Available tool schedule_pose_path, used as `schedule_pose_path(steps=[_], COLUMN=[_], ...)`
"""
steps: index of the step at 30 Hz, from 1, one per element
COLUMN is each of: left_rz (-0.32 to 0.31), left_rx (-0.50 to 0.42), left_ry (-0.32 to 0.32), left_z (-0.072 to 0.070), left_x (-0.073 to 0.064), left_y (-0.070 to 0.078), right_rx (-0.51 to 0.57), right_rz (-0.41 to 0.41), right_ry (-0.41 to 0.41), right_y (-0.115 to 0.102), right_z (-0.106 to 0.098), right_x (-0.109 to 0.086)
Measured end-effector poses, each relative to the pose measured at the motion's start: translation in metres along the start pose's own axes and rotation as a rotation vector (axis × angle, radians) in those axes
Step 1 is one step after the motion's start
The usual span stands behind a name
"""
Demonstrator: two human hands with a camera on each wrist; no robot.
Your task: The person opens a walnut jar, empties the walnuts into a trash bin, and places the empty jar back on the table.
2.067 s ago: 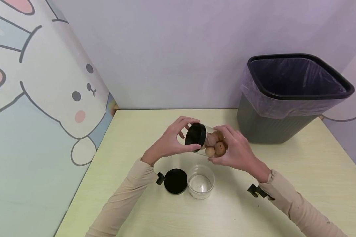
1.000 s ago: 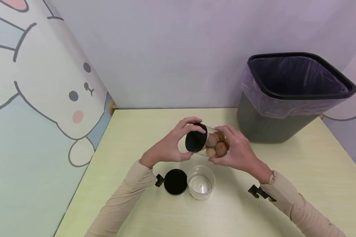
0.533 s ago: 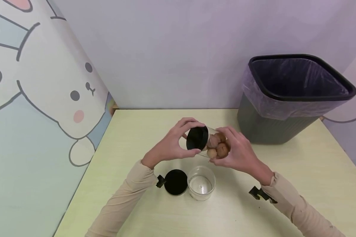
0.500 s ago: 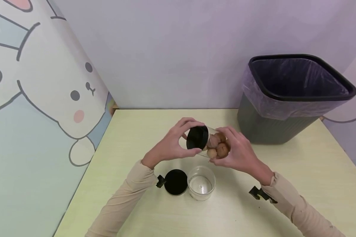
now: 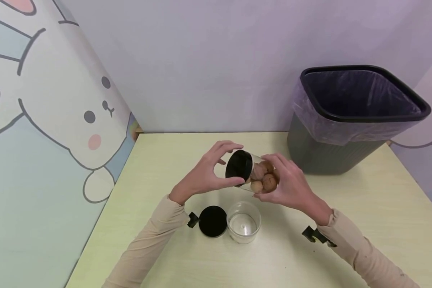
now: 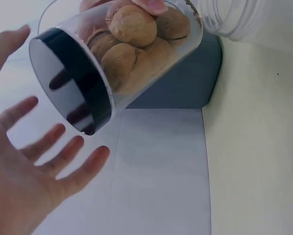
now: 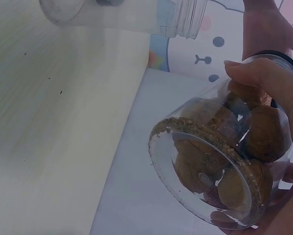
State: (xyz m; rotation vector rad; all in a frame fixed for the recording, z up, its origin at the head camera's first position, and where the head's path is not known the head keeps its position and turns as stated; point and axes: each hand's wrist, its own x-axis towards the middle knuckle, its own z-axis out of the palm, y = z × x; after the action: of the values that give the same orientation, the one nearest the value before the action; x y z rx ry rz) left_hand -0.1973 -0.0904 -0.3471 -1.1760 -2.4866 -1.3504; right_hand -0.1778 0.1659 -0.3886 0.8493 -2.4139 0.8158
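Observation:
A clear jar [image 7: 219,152] of round brown nuts that look like walnuts [image 6: 131,27] is held tilted above the table, its black lid [image 5: 239,167] on and facing left. My right hand [image 5: 288,184] grips the jar body near its base. Around the lid, my left hand [image 5: 205,174] is spread; the left wrist view shows its fingers [image 6: 90,166] apart from the lid's rim. Below the hands stands a second clear jar [image 5: 243,237], without a lid and with no nuts visible inside. Beside it, on its left, a black lid [image 5: 213,221] lies flat.
At the back right of the pale table [image 5: 273,264] stands a grey bin [image 5: 327,154] with a black rim and a purple liner. A plain wall [image 5: 201,68] rises behind the table; a cartoon-printed wall is on the left. Small dark specks dot the tabletop.
The left hand turned on the lid, fingers shifting around its rim; now the fingers have spread and come off it. The right hand and the jar stay nearly where they were.

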Motion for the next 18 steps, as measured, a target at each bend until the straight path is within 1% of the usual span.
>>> schedule_pose_path(steps=[5,8,11,13,18], left_rz=[0.137,0.189,0.206,0.207,0.209], left_rx=[-0.002,0.018,0.029,0.031,0.024], left_ry=[-0.075,-0.117,-0.148,-0.159,-0.165], left_z=[-0.0056,-0.0054,-0.0041,-0.0033,-0.0017], left_x=[-0.0018,-0.0021,-0.0027,-0.003,-0.0025], left_y=[0.0031,0.0052,0.0067,0.0071,0.0064], right_rx=[-0.002,0.004,0.01,0.015,0.016], right_rz=[-0.003,-0.005,-0.008,-0.009,-0.01], right_ry=[-0.001,0.0,0.0,-0.002,-0.002], right_y=[0.0003,0.0,-0.0006,-0.0009,-0.0015], right_z=[0.0003,0.0,0.0,0.0001,-0.0002], right_x=[0.0001,0.0,0.0002,0.0005,0.0004])
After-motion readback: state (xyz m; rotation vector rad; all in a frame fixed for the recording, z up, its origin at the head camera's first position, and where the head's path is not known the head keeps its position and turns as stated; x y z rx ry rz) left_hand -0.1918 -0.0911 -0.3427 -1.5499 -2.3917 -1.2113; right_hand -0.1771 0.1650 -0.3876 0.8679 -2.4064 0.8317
